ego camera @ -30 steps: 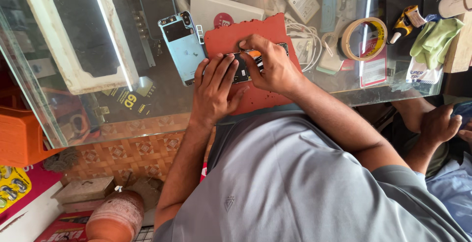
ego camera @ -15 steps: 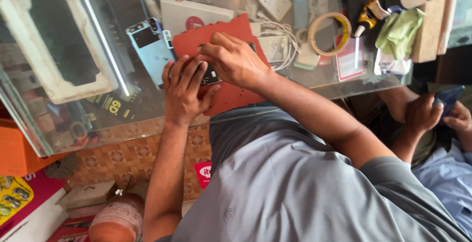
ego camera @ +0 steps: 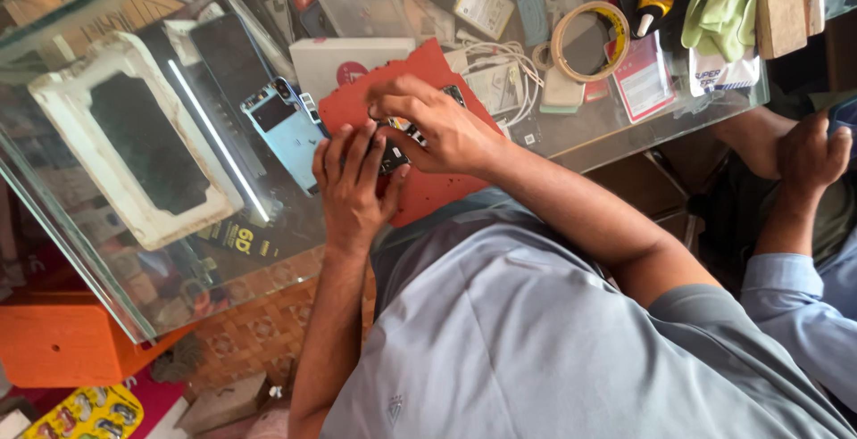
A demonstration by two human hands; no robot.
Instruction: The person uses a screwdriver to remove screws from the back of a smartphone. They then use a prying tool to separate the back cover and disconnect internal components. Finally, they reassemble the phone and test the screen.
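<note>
The left hand (ego camera: 350, 187) lies palm down, its fingers together and pointing toward 12 o'clock, the thumb spread toward 2 o'clock. Its bare forearm runs straight down toward 6 o'clock and leaves the view at the lower edge. The right hand (ego camera: 437, 127) sits just at 1 o'clock of the left, knuckles up, fingers curled in a pinching grip toward 9 o'clock, touching the left fingertips. Its forearm stretches toward 4 o'clock to a bent elbow at a grey short sleeve.
</note>
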